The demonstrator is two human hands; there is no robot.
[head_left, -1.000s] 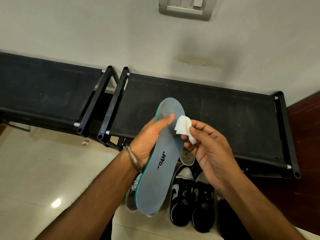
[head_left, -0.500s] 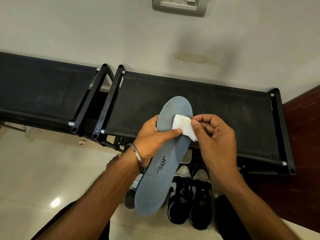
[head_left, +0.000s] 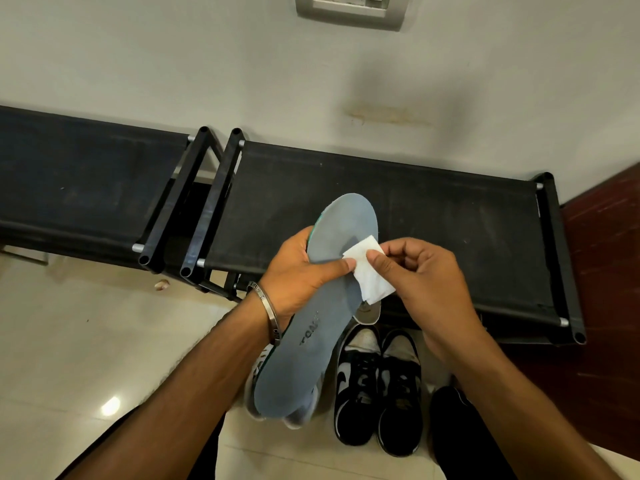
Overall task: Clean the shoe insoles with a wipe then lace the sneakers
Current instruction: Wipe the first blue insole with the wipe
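insole (head_left: 322, 327) gripped by left hand (head_left: 298, 275); right hand (head_left: 426, 278) pinches wipe (head_left: 369, 271).

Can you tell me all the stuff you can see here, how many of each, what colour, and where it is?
insole: 1, grey-blue with a green edge, held up in front of the racks
wipe: 1, white, against the insole's upper half
black-and-white sneakers: 2, side by side on the floor before the right rack
grey shoe: 1, light grey, on the floor, mostly hidden under the insole
shoe racks: 2, black, along the wall
switch plate: 1, silver, on the wall at the top
bangle: 1, silver, on the left wrist
left hand: holds the insole
right hand: pinches the wipe
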